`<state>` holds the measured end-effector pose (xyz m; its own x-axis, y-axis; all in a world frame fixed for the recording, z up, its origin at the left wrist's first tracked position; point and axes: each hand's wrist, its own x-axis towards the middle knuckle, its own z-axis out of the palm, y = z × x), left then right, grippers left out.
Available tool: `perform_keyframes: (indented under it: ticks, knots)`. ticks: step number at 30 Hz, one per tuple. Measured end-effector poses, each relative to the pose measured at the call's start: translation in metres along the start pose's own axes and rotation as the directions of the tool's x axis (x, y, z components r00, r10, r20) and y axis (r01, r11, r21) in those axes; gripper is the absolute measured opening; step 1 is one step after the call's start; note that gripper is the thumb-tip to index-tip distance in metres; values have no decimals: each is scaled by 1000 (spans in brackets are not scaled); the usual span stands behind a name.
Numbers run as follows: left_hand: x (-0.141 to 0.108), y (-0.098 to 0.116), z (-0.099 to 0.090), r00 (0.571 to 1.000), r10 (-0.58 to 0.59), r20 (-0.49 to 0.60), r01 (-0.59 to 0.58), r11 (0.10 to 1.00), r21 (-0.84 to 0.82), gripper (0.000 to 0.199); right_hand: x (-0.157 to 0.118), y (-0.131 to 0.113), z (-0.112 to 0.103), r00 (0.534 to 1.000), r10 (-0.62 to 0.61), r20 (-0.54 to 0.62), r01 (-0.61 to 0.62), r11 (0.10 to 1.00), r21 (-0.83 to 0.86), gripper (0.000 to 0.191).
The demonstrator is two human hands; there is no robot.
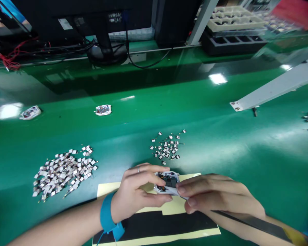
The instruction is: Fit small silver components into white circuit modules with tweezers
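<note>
I've got left hand wrapped round small white plastic housing with exposed circuit board, right hand pinching its edge (light, fragile: hold by rim).

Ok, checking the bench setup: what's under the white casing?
Under the white casing lies a cream sheet with a black strip; the left hand and right hand hide the part directly beneath.

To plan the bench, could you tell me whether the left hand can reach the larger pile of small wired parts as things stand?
Probably yes: the left hand holds a white device, but nothing lies between it and the larger pile.
</note>
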<state>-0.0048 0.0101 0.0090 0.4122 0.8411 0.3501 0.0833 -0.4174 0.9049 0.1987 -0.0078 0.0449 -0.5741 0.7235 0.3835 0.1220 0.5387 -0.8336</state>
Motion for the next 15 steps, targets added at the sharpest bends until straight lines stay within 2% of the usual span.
perform_keyframes:
  ticks: [5, 9, 15]
  knots:
    - [1, 1, 0, 1000, -14, 8, 14, 1000, -4, 20, 5, 1, 0, 998, -62, -9, 62, 998, 8, 24]
    - [2, 1, 0, 999, -29, 21, 29, 1000, -6, 19, 10, 1, -1, 998, -65, -15, 66, 998, 24, 20]
    - [2, 1, 0, 999, -32, 12, 32, 999, 1, 19, 10, 2, 0, 998, -36, -53, 40, 996, 85, 24]
